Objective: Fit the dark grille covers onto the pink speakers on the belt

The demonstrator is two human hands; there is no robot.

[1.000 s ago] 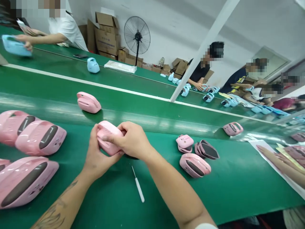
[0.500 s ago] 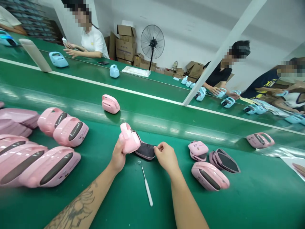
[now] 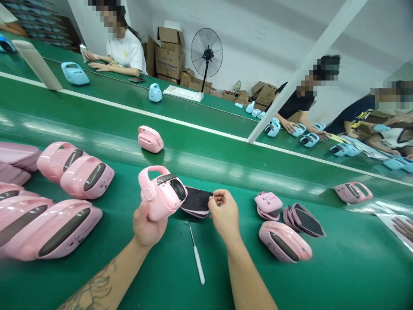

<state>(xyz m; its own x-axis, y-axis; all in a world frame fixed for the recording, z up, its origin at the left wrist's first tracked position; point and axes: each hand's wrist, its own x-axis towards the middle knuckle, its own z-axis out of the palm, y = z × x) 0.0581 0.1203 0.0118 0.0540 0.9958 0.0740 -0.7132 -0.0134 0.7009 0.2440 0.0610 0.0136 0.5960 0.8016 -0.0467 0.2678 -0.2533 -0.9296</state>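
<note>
Above the green surface, a pink handled case held tight in left fingers, its dark back cover off and pinched in right fingers, more pink cases lying close by.

Past your belt: second green conveyor belt with pale blue handled units on it, co-worker in white T-shirt at it, cardboard boxes stacked by the wall, black pedestal fan beside them.

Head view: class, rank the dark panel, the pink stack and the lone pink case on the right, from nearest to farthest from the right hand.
1. Dark panel: just left of the right hand, at its fingertips.
2. Pink stack: to the hand's right.
3. Pink case: farther right, beyond the stack.
</note>
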